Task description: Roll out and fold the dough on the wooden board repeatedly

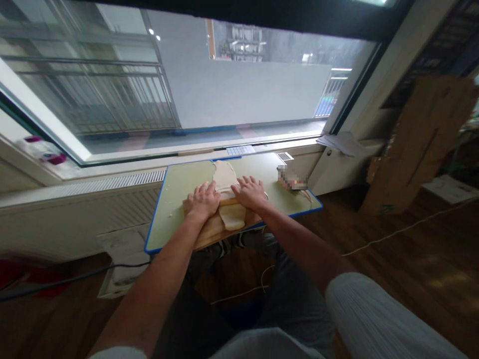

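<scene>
A pale sheet of dough (225, 173) lies across a wooden board (209, 232), its near end (232, 219) reaching the board's front edge. Crossing the dough is a wooden rolling pin (229, 201), seen only between my hands. My left hand (204, 200) is over the pin's left part, fingers bent forward around it. Over the right part rests my right hand (250, 193), its fingers curved over the pin and close to the dough. Both palms hide the pin's ends.
The board stands on a light green table (174, 184) with a blue edge. A blurred-out object (292, 179) lies at its right. Behind are a radiator (123, 212) and a window. A cardboard sheet (415, 144) leans at right; a white cable (392, 229) crosses the floor.
</scene>
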`<state>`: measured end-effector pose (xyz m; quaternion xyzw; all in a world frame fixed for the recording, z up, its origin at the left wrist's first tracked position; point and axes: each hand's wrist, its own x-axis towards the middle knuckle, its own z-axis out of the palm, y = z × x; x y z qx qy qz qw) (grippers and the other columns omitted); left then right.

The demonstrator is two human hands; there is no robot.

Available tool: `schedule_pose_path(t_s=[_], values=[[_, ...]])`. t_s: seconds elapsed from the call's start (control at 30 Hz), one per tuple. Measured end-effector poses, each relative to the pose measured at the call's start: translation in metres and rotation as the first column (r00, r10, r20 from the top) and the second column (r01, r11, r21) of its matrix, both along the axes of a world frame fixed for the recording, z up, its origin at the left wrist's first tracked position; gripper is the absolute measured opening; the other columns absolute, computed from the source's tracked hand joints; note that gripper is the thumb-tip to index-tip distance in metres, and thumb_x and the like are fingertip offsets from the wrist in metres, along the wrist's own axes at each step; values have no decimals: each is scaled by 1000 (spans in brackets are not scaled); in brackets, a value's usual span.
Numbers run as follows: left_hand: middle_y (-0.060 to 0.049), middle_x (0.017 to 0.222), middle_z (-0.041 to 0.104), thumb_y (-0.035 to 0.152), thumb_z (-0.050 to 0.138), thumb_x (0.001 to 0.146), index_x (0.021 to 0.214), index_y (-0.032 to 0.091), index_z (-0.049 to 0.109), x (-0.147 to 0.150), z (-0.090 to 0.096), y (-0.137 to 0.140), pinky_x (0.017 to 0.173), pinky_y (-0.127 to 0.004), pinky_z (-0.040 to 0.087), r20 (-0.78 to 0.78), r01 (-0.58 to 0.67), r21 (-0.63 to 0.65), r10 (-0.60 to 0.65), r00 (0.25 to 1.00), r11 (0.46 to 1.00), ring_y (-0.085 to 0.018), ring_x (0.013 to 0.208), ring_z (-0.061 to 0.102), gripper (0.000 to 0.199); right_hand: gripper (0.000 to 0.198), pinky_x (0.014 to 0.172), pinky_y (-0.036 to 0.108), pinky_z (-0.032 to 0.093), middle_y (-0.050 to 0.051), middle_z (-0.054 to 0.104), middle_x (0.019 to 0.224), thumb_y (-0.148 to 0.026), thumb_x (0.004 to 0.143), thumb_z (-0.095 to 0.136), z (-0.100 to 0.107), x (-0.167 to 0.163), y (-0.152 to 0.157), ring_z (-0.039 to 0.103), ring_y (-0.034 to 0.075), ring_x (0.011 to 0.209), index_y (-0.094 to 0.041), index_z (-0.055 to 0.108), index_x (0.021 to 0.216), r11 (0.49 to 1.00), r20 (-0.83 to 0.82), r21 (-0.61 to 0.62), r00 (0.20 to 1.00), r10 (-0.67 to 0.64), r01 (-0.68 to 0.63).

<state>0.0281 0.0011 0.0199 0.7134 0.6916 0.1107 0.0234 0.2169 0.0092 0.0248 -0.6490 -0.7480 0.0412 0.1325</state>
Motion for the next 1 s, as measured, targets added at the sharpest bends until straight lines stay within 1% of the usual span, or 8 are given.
schedule_pose_path(t_s=[0.07,0.1,0.2,0.33,0.5,0.7,0.87,1.0], values=[[-10,173,46,46,35,107,164,31,49,2,0,12,127,-58,35,-7,-15,-23,15,1000,1000,-31,158,41,60,58,126,57,31,13,56,163,-58,112,35,-2,-2,9,44,34,152,-25,60,153,999,-19,43,999,-28,28],[-10,173,45,47,35,107,164,31,49,2,0,18,127,-60,35,-8,-10,-37,10,1000,999,-32,158,40,61,59,125,57,32,13,58,161,-60,112,36,-2,-2,14,45,34,150,-24,61,151,998,-30,38,999,-44,45],[-12,173,45,52,34,106,162,30,51,-1,0,40,125,-62,36,-2,0,-87,0,1000,996,-35,157,41,63,65,122,58,36,15,62,156,-66,108,40,-2,-3,35,50,37,146,-22,65,149,996,-63,-43,994,-85,82],[-12,173,44,55,32,105,161,31,52,-5,-2,67,124,-63,38,0,-7,-146,7,1000,989,-36,155,43,64,70,123,61,34,18,59,160,-66,105,42,-3,-3,66,50,38,146,-18,65,150,986,-83,-141,992,-100,87],[-12,175,40,56,31,104,164,31,49,-7,-3,80,125,-63,36,2,13,-178,-13,1000,984,-36,156,41,67,73,123,64,33,20,56,162,-66,103,43,-7,0,83,50,40,147,-16,61,153,970,-83,-212,987,-137,117],[-10,178,37,58,30,104,165,33,47,-6,-1,69,127,-64,33,-7,33,-182,-34,999,983,-36,159,38,68,73,122,66,32,21,55,161,-65,103,42,-6,-1,69,46,41,149,-15,58,154,964,-71,-198,979,-192,175],[-12,176,39,59,28,105,165,32,48,-6,-2,48,126,-65,33,-40,41,-169,-48,998,985,-37,158,39,68,66,123,69,28,18,51,166,-57,105,39,-1,-3,41,43,42,151,-19,56,157,969,-59,-178,981,-184,171],[-10,173,45,54,27,107,161,34,53,-4,-3,26,125,-61,35,-72,39,-122,-48,996,992,-34,155,45,63,63,121,68,31,17,51,166,-51,105,41,-2,-2,12,45,42,150,-21,55,159,985,-22,-108,990,-138,135]])
